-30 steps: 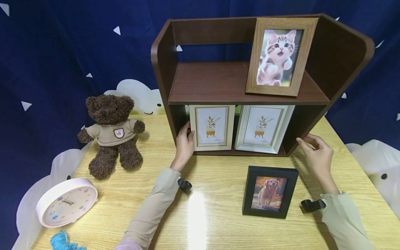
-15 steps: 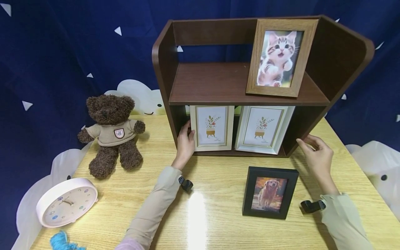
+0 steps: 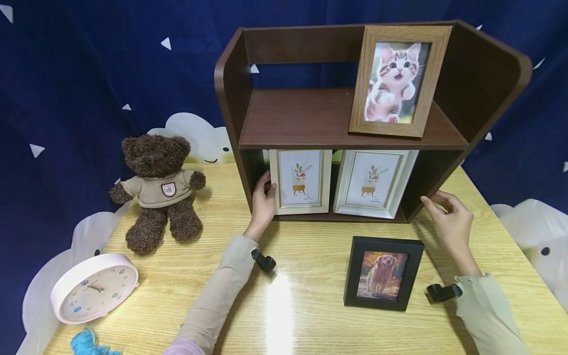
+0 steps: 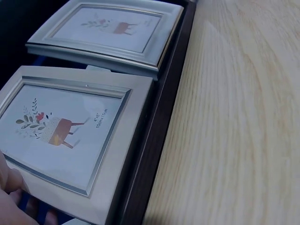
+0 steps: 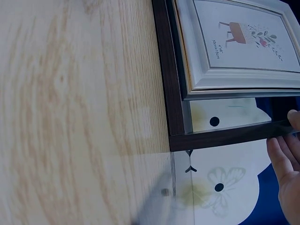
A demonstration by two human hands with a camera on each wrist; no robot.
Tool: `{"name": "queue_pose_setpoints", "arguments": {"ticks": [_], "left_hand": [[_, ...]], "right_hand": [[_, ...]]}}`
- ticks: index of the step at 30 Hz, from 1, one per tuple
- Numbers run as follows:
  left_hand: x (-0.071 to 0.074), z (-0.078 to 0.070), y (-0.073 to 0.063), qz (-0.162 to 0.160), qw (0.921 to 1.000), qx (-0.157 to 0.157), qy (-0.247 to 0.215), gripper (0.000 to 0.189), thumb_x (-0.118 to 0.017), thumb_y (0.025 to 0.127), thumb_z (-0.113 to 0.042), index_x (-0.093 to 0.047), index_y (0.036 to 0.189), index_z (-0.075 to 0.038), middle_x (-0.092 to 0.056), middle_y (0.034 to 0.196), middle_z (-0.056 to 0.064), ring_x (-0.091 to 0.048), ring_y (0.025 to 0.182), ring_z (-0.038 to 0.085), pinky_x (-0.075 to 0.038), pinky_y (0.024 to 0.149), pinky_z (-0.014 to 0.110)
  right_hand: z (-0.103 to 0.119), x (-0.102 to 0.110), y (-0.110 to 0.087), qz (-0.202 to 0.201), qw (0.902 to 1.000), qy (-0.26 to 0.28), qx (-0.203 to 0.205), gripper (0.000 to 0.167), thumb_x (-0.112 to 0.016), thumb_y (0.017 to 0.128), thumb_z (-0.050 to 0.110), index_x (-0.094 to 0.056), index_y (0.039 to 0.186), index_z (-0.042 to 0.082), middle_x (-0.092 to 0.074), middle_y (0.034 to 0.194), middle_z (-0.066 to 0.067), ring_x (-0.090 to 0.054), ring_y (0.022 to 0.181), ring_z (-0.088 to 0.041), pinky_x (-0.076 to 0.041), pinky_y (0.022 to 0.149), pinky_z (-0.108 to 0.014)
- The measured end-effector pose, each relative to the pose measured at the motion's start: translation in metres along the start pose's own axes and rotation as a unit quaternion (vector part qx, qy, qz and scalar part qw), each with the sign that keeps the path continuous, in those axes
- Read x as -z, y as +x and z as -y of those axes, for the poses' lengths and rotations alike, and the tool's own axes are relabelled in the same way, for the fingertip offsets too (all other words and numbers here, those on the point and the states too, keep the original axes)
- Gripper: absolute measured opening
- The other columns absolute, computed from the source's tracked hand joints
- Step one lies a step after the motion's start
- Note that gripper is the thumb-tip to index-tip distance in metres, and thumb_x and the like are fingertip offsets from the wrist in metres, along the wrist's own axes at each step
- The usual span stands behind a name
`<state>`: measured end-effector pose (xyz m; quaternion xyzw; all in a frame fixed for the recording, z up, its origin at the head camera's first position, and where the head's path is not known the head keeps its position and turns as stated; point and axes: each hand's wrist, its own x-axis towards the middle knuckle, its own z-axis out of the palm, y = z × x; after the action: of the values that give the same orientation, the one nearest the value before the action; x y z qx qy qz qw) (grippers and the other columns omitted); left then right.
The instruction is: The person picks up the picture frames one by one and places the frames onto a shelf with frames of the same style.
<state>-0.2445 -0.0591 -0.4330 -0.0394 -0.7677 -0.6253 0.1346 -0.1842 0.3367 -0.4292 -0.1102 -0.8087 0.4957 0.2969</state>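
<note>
My left hand (image 3: 263, 204) pinches the left edge of a cream picture frame (image 3: 326, 183), thumb at the front and fingers behind. This frame leans upright in the lower compartment of a dark brown shelf (image 3: 301, 116). Beside it on the right stands a silvery-white picture frame (image 3: 401, 185) with the same flowerpot print. At the shelf's lower right side, my right hand (image 3: 453, 217) grips the side panel's front edge between thumb and fingers, as the right wrist view shows (image 5: 286, 154). In the left wrist view, the cream frame (image 4: 119, 136) hides part of the left fingers.
A wooden frame with a kitten photo (image 3: 358, 98) stands on the upper shelf. In front sits a black frame with a dog photo (image 3: 412, 276). To the left are a brown teddy bear (image 3: 161, 192), a pink clock (image 3: 95, 288) and blue yarn (image 3: 88, 342) on the table (image 3: 310, 320).
The cream frame has turned very slightly, its right edge shifting a little to the left. My left wrist has tilted slightly; my right hand stays where it was.
</note>
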Motion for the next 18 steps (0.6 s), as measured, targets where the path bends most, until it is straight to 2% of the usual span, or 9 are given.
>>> {"name": "queue_pose_setpoints", "arguments": {"ticks": [8,11,14,18], "left_hand": [[0.001,-0.001,-0.007,0.003,1.0,-0.001,-0.003,0.044,-0.045,0.099,-0.004,-0.036,0.143,0.002,-0.045,0.138,0.019,-0.048,0.116,0.033,-0.045,0.096,0.044],[0.002,-0.002,-0.011,-0.001,0.9998,-0.015,0.013,0.045,-0.045,0.1,-0.007,-0.036,0.143,0.001,-0.043,0.14,0.019,-0.046,0.121,0.032,-0.043,0.1,0.044],[0.004,-0.003,-0.016,-0.008,0.9983,-0.033,0.048,0.045,-0.045,0.1,-0.009,-0.035,0.144,-0.001,-0.041,0.142,0.02,-0.044,0.126,0.032,-0.039,0.105,0.045],[0.006,-0.007,-0.023,-0.001,0.9959,-0.049,0.075,0.046,-0.044,0.101,-0.01,-0.034,0.145,-0.002,-0.038,0.145,0.02,-0.039,0.132,0.031,-0.034,0.11,0.045]], "right_hand": [[0.001,0.001,-0.001,0.003,0.9999,0.011,-0.013,0.024,-0.074,0.082,0.01,-0.07,0.105,0.006,-0.06,0.082,0.029,-0.058,0.079,0.014,-0.044,0.068,0.0],[0.001,0.0,-0.001,0.001,0.9998,0.013,-0.012,0.023,-0.074,0.082,0.009,-0.07,0.105,0.006,-0.06,0.081,0.029,-0.058,0.079,0.014,-0.044,0.067,0.0],[0.002,0.0,-0.001,0.001,0.9998,0.014,-0.014,0.023,-0.074,0.082,0.009,-0.071,0.104,0.007,-0.061,0.081,0.029,-0.058,0.078,0.015,-0.044,0.067,0.0],[0.002,0.0,-0.001,0.002,0.9998,0.016,-0.015,0.024,-0.074,0.082,0.009,-0.07,0.105,0.006,-0.061,0.082,0.028,-0.058,0.079,0.014,-0.045,0.067,-0.001]]}}
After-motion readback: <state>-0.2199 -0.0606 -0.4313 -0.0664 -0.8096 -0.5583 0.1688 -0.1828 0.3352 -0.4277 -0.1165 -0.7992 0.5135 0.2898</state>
